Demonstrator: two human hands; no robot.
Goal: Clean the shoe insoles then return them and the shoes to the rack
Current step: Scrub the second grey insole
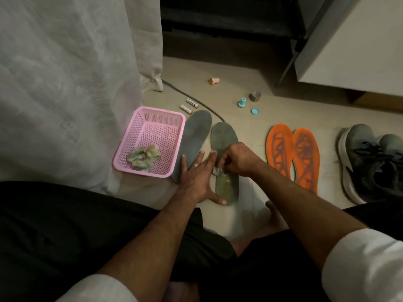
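Pale floor tiles [244, 118] form the working surface, bordered on the left by a white curtain [65, 83]. A small crumpled wipe [218, 171] is pinched between the curled fingers and thumb of the right hand [236, 161] and is pressed onto the middle of the right grey insole [225, 149]. That forearm is stretched in from the near right with a white sleeve pushed up. The left hand [197, 182] is laid flat with fingers straight and spread: its fingertips rest on the left grey insole [195, 136] and its thumb touches the near end of the right grey insole. A ring is seen on one finger.

Just left of the grey insoles, a pink basket [130, 140] is set on the floor, and crumpled used wipes [144, 158] lie in its near corner. To the right, two orange insoles [293, 155] lie side by side. Further right, dark grey shoes [370, 160] stand at the frame edge. Two batteries [189, 106] and small caps [242, 103] are scattered on the far floor.
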